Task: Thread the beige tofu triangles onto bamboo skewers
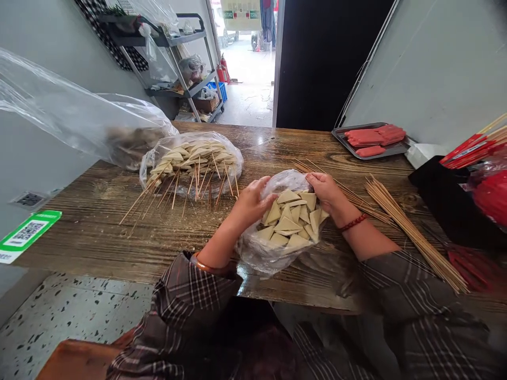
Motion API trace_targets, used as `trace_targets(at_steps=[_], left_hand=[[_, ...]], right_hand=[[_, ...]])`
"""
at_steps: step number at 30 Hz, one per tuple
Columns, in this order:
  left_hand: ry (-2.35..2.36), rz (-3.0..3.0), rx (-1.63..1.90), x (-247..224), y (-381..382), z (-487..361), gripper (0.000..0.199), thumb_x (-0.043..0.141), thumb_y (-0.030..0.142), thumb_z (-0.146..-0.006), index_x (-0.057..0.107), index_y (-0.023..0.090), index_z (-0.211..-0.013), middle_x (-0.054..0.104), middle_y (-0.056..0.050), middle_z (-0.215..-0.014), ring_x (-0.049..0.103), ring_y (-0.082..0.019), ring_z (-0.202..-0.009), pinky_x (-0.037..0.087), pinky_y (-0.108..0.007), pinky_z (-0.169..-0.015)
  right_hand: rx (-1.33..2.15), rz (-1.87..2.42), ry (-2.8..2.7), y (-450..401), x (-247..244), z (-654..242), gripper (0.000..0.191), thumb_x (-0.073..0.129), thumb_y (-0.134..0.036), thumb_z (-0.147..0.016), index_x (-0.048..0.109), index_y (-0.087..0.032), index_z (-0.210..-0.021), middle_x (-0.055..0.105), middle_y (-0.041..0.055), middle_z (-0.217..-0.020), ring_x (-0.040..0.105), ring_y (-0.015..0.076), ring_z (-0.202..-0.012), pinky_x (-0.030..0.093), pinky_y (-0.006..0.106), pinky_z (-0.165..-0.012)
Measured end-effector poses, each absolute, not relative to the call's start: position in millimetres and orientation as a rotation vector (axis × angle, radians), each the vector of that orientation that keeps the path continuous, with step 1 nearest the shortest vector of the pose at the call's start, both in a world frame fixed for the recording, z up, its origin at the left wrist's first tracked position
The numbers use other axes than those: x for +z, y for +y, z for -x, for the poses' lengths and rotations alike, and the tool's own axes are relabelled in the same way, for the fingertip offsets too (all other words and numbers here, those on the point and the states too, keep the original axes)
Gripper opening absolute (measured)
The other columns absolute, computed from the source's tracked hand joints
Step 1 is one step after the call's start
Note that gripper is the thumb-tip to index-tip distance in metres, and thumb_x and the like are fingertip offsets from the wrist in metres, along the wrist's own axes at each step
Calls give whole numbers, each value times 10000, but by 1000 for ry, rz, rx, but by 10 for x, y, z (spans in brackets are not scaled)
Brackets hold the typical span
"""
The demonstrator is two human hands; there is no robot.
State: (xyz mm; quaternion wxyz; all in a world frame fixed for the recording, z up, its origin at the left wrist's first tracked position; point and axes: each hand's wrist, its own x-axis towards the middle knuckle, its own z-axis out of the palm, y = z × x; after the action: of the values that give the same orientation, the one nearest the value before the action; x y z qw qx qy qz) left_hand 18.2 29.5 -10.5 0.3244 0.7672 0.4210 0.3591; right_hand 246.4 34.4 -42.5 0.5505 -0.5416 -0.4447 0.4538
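Note:
Both my hands are at a clear plastic bag (263, 256) filled with pale triangular pieces (291, 219) on the wooden table. My left hand (255, 203) pinches the bag's far left edge, its thumb over the plastic. My right hand (322, 190) grips the far right edge with its fingers closed. The bag's mouth is spread and the triangles show between the hands. To the left, another plastic bag (237, 158) holds skewered triangles (198, 158), their thin sticks pointing toward me.
Loose bamboo sticks (412, 229) lie at the right. Behind them are a dark tray (340, 134) with red pieces (372, 137) and a black box (447, 206). A large plastic bag (79, 121) hangs over the left edge, near a green card (29, 232).

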Motion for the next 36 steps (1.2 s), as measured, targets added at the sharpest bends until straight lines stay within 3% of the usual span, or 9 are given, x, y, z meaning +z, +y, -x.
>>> trace_targets(at_steps=[9, 13, 16, 19, 23, 30, 36], left_hand=[[1156, -1913, 1004, -174, 334, -205, 233, 538, 140, -811, 729, 193, -935, 709, -50, -842, 622, -189, -773, 464, -277, -755], [1218, -1726, 1015, -224, 363, -209, 255, 482, 183, -853, 685, 162, -1005, 643, -23, -753, 571, -150, -639, 451, -249, -635], [1255, -1806, 985, -271, 393, -195, 262, 465, 171, -865, 658, 155, -1041, 660, -39, -832, 590, -157, -733, 484, -266, -701], [1292, -1964, 953, -307, 421, -183, 287, 441, 156, -885, 647, 143, -1084, 674, -82, -960, 619, -191, -897, 509, -328, -846], [1330, -2251, 1011, -313, 417, -188, 350, 464, 131, -877, 605, 121, -1197, 621, -148, -1217, 570, -239, -1175, 439, -420, -1061], [1120, -2541, 1104, -92, 125, -166, 461, 509, 359, -950, 475, 155, -1362, 521, -162, -1410, 473, -258, -1345, 399, -471, -1128], [1234, -2797, 717, -144, -572, 31, 764, 619, 525, -861, 336, 221, -1502, 347, -186, -1570, 349, -367, -1443, 323, -585, -1151]], right_hand=[[1016, 1206, -888, 398, -518, -2426, 350, 652, -533, -721, 488, -226, -691, 505, -47, -529, 431, 100, -442, 398, 243, -452], [987, 1199, -929, 380, -524, -2425, 252, 655, -439, -741, 577, -208, -807, 570, -45, -628, 472, 96, -504, 411, 232, -504], [773, 1332, -1213, 362, -521, -2501, 237, 617, -353, -774, 674, -193, -940, 641, -16, -723, 533, 122, -607, 433, 250, -590], [495, 1449, -1504, 354, -535, -2579, 240, 553, -302, -820, 737, -181, -916, 712, 39, -815, 610, 179, -754, 464, 308, -720], [470, 1375, -1424, 356, -554, -2586, 283, 513, -286, -842, 748, -179, -961, 746, 78, -994, 654, 209, -894, 490, 347, -814], [542, 1222, -1374, 313, -483, -2540, 434, 487, -518, -920, 740, -181, -1023, 750, 88, -1039, 670, 216, -981, 502, 363, -901], [537, 1244, -1481, 383, -526, -2490, 557, 409, -623, -936, 743, -180, -989, 747, 79, -1062, 654, 214, -1001, 484, 339, -913]])
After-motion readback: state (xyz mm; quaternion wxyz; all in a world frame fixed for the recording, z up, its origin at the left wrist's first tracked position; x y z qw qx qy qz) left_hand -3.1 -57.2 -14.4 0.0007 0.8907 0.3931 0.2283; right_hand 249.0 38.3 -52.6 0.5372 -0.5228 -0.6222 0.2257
